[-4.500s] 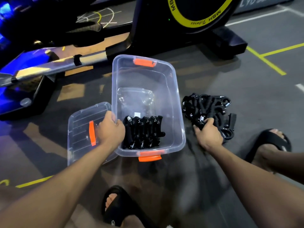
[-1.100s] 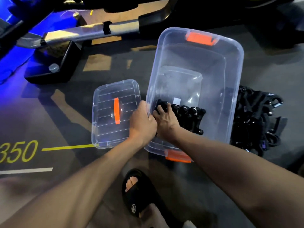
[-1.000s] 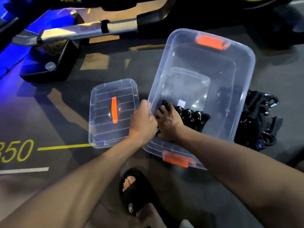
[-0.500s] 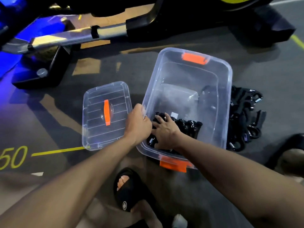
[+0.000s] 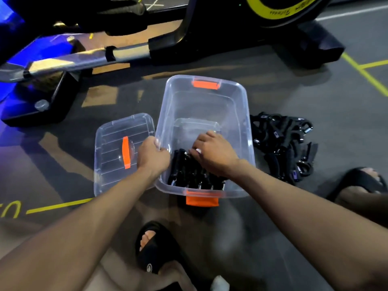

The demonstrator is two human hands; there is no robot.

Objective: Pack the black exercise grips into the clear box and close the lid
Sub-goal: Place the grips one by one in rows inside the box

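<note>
- Your left hand (image 5: 152,158) is clamped on the left rim of the clear box (image 5: 241,114), fingers closed around the edge.
- Your right hand (image 5: 214,154) lies inside the box, fingers spread loosely over the packed grips (image 5: 186,175) at its near end; whether they grasp one, I cannot tell.
- More loose grips (image 5: 283,143) sit piled on the floor just right of the box.
- The lid (image 5: 113,156) lies flat on the floor beside the box's left wall.
</note>
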